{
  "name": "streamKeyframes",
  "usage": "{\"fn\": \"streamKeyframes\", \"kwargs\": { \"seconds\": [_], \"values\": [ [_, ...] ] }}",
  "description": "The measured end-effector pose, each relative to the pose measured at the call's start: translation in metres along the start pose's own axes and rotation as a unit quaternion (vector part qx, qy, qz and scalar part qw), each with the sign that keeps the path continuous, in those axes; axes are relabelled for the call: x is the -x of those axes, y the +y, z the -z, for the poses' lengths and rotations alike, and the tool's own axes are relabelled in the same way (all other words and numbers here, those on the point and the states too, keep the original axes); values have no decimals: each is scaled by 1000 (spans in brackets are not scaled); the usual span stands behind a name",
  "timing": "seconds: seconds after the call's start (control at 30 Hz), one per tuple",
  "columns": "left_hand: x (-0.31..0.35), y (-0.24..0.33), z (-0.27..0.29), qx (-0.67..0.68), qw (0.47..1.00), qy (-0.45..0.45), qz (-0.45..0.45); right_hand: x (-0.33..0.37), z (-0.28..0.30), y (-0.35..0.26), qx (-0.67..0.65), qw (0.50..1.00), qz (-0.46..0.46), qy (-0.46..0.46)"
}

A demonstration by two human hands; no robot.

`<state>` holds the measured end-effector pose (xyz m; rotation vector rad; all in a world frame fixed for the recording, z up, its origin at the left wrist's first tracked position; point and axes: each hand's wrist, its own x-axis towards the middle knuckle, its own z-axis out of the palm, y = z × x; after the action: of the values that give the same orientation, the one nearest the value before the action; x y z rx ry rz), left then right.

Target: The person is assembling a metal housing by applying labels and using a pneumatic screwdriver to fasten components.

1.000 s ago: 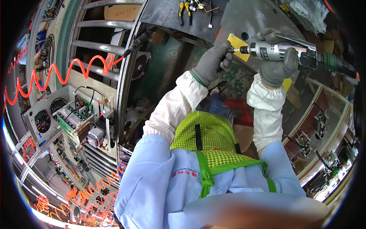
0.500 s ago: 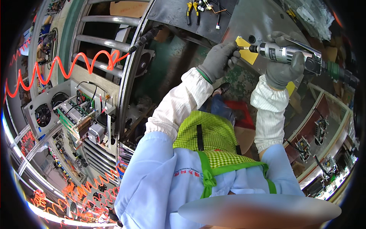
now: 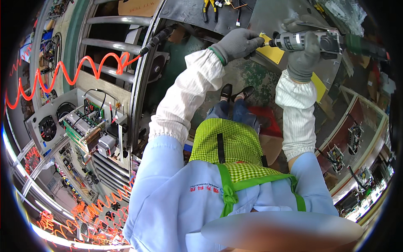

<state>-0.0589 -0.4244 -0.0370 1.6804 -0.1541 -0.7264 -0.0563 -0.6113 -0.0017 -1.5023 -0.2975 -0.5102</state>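
A grey-gloved right hand (image 3: 305, 56), mine, is wrapped round a silver pneumatic screwdriver (image 3: 296, 41) lying sideways, its bit pointing left. A lever runs along the tool's far side, and some of the gloved fingers are hidden behind the body. My left hand (image 3: 238, 43), also in a grey glove, is closed, with thumb and fingertips pinched at the end of the bit (image 3: 270, 43). Whatever sits between those fingertips is too small to make out. Just beneath the bit lies a yellow sheet (image 3: 272, 53) on the dark worktop.
Yellow-handled pliers (image 3: 210, 10) and loose wires lie on a black mat (image 3: 184, 12). Left is a roller conveyor (image 3: 119, 20) with a black tool (image 3: 157, 40) on a coiled orange hose (image 3: 90, 67). An open electronics unit (image 3: 90, 126) stands nearby. Clear plastic bags (image 3: 346, 17) lie far right.
Both hands and the screwdriver have shifted up and slightly left in the picture. The left hand has turned flatter, still at the bit's tip. Both my shoes now show below.
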Motion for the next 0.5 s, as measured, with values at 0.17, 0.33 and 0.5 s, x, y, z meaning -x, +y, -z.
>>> {"fn": "streamKeyframes", "kwargs": {
  "seconds": [0.17,0.33,0.5],
  "values": [
    [-7,3,1,-139,989,-24,35,7,-14,1,-72,997,-6,31],
    [-11,-1,1,-148,988,-16,31,15,-8,19,-123,990,-17,70],
    [-12,-13,2,-165,986,5,15,24,-17,17,-130,991,29,30]
  ]
}}
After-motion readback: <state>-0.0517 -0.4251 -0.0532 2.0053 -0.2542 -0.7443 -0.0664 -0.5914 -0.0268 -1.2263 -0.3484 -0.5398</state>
